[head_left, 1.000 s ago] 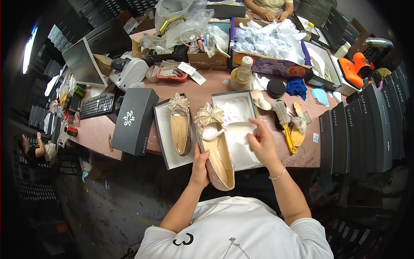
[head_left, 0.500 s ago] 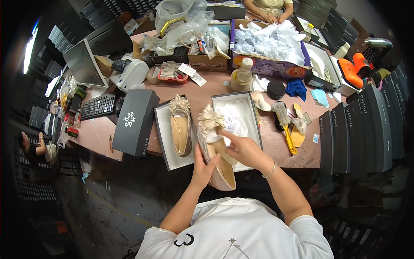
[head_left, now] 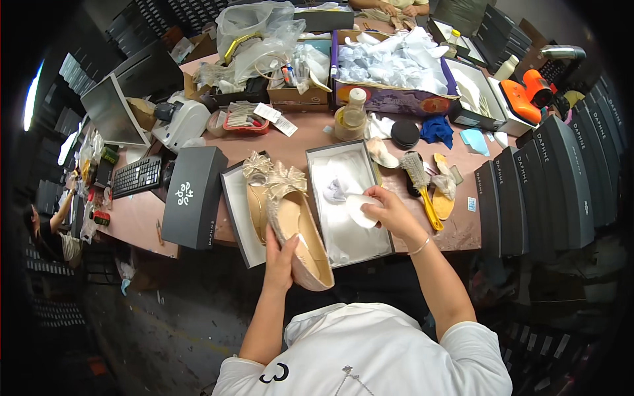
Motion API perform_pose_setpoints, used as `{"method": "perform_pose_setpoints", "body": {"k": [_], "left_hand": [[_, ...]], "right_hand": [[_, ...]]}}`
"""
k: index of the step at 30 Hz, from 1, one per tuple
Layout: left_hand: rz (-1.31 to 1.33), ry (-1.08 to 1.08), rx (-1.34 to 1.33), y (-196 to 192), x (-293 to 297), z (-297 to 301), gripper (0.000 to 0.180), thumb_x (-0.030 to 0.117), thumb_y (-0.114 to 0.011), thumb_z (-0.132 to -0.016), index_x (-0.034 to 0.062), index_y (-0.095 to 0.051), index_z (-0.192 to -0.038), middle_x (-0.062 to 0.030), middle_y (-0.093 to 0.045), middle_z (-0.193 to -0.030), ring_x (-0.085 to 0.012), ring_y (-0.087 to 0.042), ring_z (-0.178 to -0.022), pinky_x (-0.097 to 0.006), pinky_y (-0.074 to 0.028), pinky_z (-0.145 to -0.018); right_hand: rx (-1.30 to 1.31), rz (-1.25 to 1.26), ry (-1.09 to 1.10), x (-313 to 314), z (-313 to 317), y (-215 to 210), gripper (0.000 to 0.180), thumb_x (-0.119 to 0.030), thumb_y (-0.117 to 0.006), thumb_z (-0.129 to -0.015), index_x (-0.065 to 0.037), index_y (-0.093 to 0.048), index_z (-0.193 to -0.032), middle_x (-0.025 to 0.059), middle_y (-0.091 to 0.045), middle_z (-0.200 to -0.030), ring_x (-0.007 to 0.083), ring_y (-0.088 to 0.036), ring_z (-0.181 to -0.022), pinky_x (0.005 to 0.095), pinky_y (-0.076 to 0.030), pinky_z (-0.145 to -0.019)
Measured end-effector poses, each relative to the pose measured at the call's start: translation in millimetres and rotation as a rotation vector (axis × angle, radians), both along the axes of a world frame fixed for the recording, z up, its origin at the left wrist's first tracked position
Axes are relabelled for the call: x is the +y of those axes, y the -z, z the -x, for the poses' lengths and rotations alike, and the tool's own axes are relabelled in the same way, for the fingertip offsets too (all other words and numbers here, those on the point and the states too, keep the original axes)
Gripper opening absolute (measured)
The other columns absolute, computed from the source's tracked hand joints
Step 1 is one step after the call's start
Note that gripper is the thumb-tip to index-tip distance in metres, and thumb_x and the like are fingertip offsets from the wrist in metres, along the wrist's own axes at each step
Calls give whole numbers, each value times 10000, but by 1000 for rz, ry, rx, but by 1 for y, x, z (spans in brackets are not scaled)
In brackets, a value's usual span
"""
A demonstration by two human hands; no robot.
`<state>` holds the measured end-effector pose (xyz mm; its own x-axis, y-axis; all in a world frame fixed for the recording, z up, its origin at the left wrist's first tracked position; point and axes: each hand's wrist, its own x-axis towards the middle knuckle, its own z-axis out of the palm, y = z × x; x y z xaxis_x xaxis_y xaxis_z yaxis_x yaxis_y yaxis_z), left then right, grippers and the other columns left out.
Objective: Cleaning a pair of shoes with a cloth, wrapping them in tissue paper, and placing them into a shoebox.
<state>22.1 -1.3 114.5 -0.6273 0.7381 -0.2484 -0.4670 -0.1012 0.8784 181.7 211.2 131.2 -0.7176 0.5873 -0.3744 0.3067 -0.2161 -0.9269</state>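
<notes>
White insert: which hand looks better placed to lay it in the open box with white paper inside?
Most likely the right hand: it pinches the white insert, which shows over the box with white paper. The left hand is occupied holding a shoe.

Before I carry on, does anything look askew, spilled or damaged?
I see no clear spill or breakage. The open box beneath the white insert in the right hand sits askew: its near left corner seems to jut past the table's front edge, which looks slightly precarious.
</notes>
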Motion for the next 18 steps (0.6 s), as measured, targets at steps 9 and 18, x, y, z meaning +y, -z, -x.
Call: {"method": "perform_pose_setpoints", "body": {"k": [9, 18], "left_hand": [[-89, 171, 133, 5, 16, -50, 795, 303, -597, -945, 9, -91, -1483, -135, -332, -1425, -202, -329, -1304, -337, -275, -1089], [-115, 174, 190, 5, 8, -44, 831, 353, -631, -917, 8, -118, -1472, -148, -341, -1420, -227, -343, -1305, -351, -274, -1092]], "right_hand": [[45, -1122, -184, -97, 16, -15, 238, -31, -677, -688, -70, -641, -921, 108, -563, -736, 319, -597, -678, 403, -490, -600], [159, -471, 73, -70, 20, -27, 131, -93, -634, -857, -23, -618, -967, 135, -643, -800, 215, -604, -663, 300, -470, -619]]}}
